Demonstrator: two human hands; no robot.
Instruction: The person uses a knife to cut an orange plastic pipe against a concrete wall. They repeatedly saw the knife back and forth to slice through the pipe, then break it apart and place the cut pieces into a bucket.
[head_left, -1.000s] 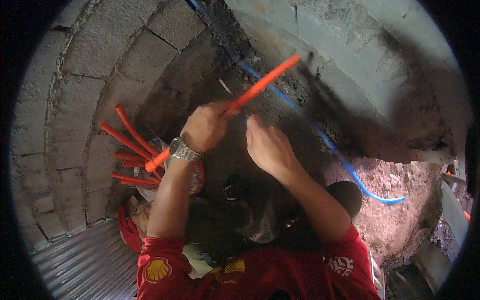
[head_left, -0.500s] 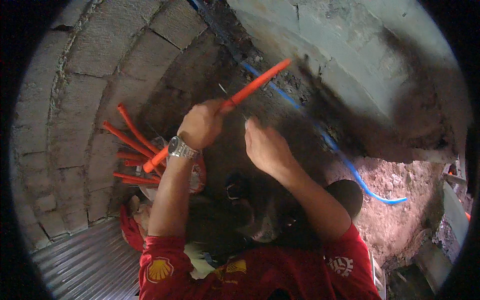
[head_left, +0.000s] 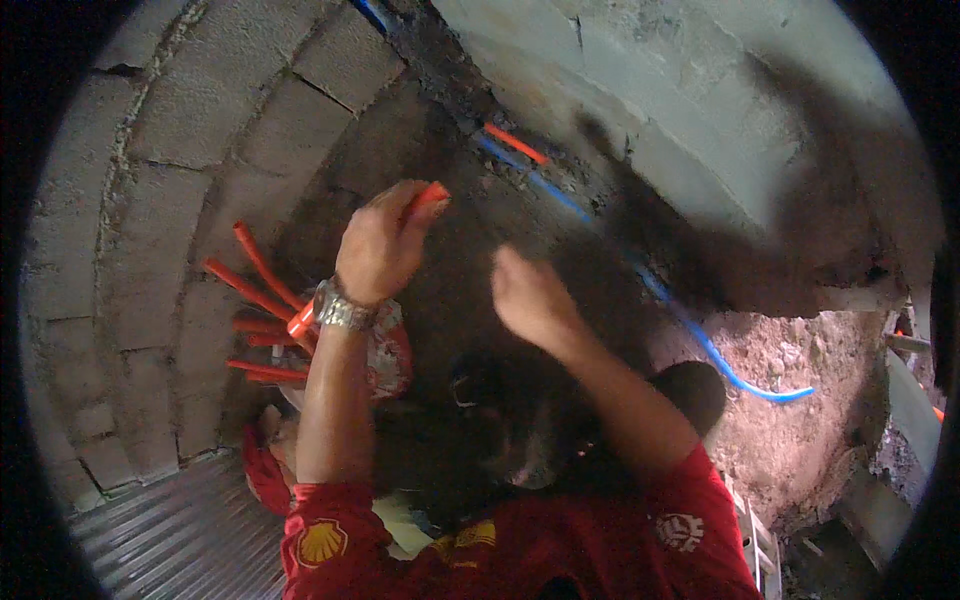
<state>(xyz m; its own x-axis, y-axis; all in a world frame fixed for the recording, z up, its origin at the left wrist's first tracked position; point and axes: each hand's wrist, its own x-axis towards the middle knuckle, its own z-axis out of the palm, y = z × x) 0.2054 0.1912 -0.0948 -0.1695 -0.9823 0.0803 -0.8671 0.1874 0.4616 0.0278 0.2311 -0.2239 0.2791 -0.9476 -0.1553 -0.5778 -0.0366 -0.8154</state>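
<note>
My left hand (head_left: 378, 248), with a metal watch at its wrist, is closed around an orange pipe (head_left: 432, 194). One end of the pipe shows just past my fingers, and the other end (head_left: 302, 318) comes out behind the wrist. To its right, my right hand (head_left: 535, 300) is slightly blurred, with its fingers curled together; what it holds, if anything, is hidden. A separate short orange pipe piece (head_left: 515, 143) appears farther off, alongside a blue pipe (head_left: 565, 197). I cannot tell whether that piece is resting or falling.
Several orange pipes (head_left: 245, 285) stick out of a whitish and red bag (head_left: 390, 352) at the left. A block wall (head_left: 150, 250) curves behind them, and a grey wall (head_left: 690, 130) rises at the far right. Corrugated sheet (head_left: 190, 540) lies near left; a ladder (head_left: 755, 540) stands near right.
The long orange length beyond my left hand is gone from the pipe, and a short piece now shows by the blue pipe. My left hand has shifted left; my right stays near its place.
</note>
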